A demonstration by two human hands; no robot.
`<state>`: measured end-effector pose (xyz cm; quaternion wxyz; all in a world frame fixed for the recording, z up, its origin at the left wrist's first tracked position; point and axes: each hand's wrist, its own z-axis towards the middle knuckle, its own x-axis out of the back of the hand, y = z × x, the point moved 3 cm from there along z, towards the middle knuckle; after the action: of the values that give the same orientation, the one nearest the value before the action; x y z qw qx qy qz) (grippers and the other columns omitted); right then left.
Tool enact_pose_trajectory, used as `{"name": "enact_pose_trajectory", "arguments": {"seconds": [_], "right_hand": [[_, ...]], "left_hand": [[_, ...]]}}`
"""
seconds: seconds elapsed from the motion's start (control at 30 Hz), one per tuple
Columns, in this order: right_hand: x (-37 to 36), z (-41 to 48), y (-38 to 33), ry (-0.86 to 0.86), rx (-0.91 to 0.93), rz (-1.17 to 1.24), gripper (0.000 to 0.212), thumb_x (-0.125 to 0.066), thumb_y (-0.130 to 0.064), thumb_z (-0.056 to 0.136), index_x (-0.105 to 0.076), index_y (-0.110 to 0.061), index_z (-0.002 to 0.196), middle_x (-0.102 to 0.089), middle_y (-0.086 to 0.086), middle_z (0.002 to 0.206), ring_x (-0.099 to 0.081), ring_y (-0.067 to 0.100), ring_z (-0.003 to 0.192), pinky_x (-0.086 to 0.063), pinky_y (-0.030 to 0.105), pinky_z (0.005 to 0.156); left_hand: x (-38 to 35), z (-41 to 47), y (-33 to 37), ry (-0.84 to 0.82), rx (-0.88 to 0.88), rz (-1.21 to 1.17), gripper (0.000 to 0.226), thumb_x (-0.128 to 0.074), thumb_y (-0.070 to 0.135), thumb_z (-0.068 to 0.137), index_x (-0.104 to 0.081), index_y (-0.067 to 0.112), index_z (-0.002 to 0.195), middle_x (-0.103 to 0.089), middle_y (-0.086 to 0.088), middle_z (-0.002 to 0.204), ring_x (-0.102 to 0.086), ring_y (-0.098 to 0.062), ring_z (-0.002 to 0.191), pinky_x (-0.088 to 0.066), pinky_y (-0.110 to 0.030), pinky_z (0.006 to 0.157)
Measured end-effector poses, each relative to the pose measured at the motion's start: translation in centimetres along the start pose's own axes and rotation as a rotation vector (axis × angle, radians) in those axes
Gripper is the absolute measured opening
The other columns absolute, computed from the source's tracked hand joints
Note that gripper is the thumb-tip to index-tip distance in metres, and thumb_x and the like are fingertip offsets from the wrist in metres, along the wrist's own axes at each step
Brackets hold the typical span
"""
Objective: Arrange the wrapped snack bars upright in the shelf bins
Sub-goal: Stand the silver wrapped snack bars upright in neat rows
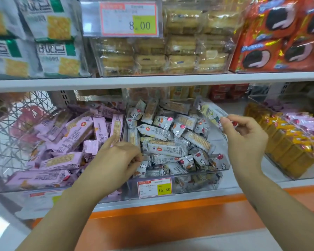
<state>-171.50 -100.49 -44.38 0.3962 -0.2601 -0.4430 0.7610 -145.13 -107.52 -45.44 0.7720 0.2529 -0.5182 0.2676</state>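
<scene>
The right hand pinches one grey-wrapped bar between thumb and fingertips, holding it tilted above the right rear of the clear middle bin. The left hand curls its fingers into the jumbled bars at the bin's front left. Whether it grips one cannot be told.

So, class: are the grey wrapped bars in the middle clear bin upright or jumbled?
Jumbled: the grey wrapped snack bars lie criss-crossed at all angles in the clear plastic bin.

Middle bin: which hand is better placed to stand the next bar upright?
Probably right: the right hand pinches a grey bar held above the bin; the left hand reaches low among loose bars.
</scene>
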Motion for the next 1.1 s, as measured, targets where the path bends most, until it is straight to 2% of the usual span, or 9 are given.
{"name": "enact_pose_trajectory", "arguments": {"seconds": [0.07, 0.17, 0.27, 0.53, 0.63, 0.73, 0.83, 0.9, 1.1], "right_hand": [[-1.3, 1.1, 0.5, 0.004, -0.042, -0.061, 0.012, -0.07, -0.02, 0.084, -0.068, -0.013, 0.093, -0.066, -0.004, 0.087, -0.059, -0.008, 0.071, -0.045, 0.005, 0.062], [-2.8, 3.4, 0.7, -0.005, -0.052, -0.127, 0.013, -0.07, -0.019, 0.083, -0.068, -0.01, 0.092, -0.067, 0.003, 0.085, -0.058, 0.001, 0.068, -0.045, 0.008, 0.059], [-4.5, 5.3, 0.9, -0.111, -0.01, -0.312, 0.018, -0.069, -0.02, 0.083, -0.07, -0.008, 0.096, -0.069, 0.005, 0.094, -0.061, 0.014, 0.083, -0.046, 0.022, 0.072], [-7.0, 6.3, 1.7, -0.547, 0.058, -0.719, 0.038, -0.056, -0.019, 0.093, -0.055, -0.013, 0.13, -0.058, 0.007, 0.132, -0.053, 0.026, 0.12, -0.039, 0.027, 0.095], [-5.6, 4.9, 0.2, -0.507, 0.144, -0.678, 0.04, -0.056, -0.02, 0.093, -0.053, -0.011, 0.131, -0.055, 0.006, 0.134, -0.048, 0.024, 0.125, -0.034, 0.028, 0.1], [-3.3, 1.2, -2.3, -0.435, 0.393, -0.57, 0.025, -0.06, -0.016, 0.09, -0.064, -0.015, 0.114, -0.062, -0.005, 0.113, -0.054, 0.015, 0.11, -0.036, 0.02, 0.092], [-3.3, -3.0, -3.4, -0.847, 0.485, -0.56, 0.015, -0.064, -0.017, 0.087, -0.071, -0.02, 0.101, -0.06, -0.024, 0.089, -0.055, -0.008, 0.083, -0.037, 0.003, 0.079], [-4.1, -5.0, -2.9, -1.147, 0.522, -0.665, 0.016, -0.062, -0.023, 0.089, -0.072, -0.023, 0.103, -0.066, -0.021, 0.09, -0.05, -0.016, 0.076, -0.034, 0.0, 0.076], [-5.4, -5.2, -1.6, -1.314, 0.443, -0.819, 0.027, -0.057, -0.039, 0.091, -0.065, -0.029, 0.115, -0.068, -0.011, 0.103, -0.053, 0.0, 0.09, -0.042, 0.018, 0.084]], "left_hand": [[0.0, -0.3, -0.4, -0.005, -0.018, -0.046, 0.013, -0.069, 0.016, 0.079, -0.061, 0.026, 0.076, -0.054, 0.018, 0.072, -0.049, -0.005, 0.072, -0.033, -0.043, 0.105], [0.0, -0.1, -0.1, 0.006, -0.032, -0.096, 0.013, -0.066, 0.015, 0.078, -0.066, 0.025, 0.086, -0.051, 0.02, 0.077, -0.042, -0.002, 0.076, -0.035, -0.034, 0.099], [0.0, 0.0, -0.6, 0.022, -0.055, -0.104, 0.014, -0.065, 0.014, 0.077, -0.068, 0.024, 0.086, -0.051, 0.021, 0.079, -0.043, -0.002, 0.077, -0.034, -0.026, 0.093], [-0.2, 0.0, -1.2, 0.03, -0.07, -0.128, 0.012, -0.067, 0.018, 0.079, -0.07, 0.025, 0.089, -0.053, 0.022, 0.079, -0.043, 0.001, 0.083, -0.034, -0.026, 0.096], [-0.2, -0.3, -1.1, 0.038, -0.084, -0.1, 0.012, -0.069, 0.017, 0.079, -0.072, 0.023, 0.089, -0.066, 0.015, 0.085, -0.056, -0.007, 0.094, -0.034, -0.028, 0.098], [-0.2, -0.5, -1.0, 0.051, -0.091, -0.08, 0.013, -0.07, 0.016, 0.078, -0.073, 0.022, 0.089, -0.071, 0.01, 0.089, -0.061, -0.015, 0.102, -0.033, -0.029, 0.095], [-0.2, -0.4, -1.0, 0.046, -0.105, -0.072, 0.016, -0.073, 0.011, 0.076, -0.073, 0.022, 0.088, -0.071, 0.01, 0.087, -0.062, -0.016, 0.1, -0.034, -0.029, 0.094], [-0.1, -0.5, -1.0, 0.06, -0.12, -0.059, 0.015, -0.071, 0.012, 0.076, -0.073, 0.022, 0.088, -0.071, 0.011, 0.085, -0.064, -0.016, 0.097, -0.035, -0.029, 0.094], [0.3, -0.9, -1.3, 0.141, -0.134, 0.024, 0.017, -0.062, 0.023, 0.074, -0.074, 0.023, 0.086, -0.067, 0.013, 0.071, -0.065, -0.02, 0.098, -0.039, -0.039, 0.095]]}}
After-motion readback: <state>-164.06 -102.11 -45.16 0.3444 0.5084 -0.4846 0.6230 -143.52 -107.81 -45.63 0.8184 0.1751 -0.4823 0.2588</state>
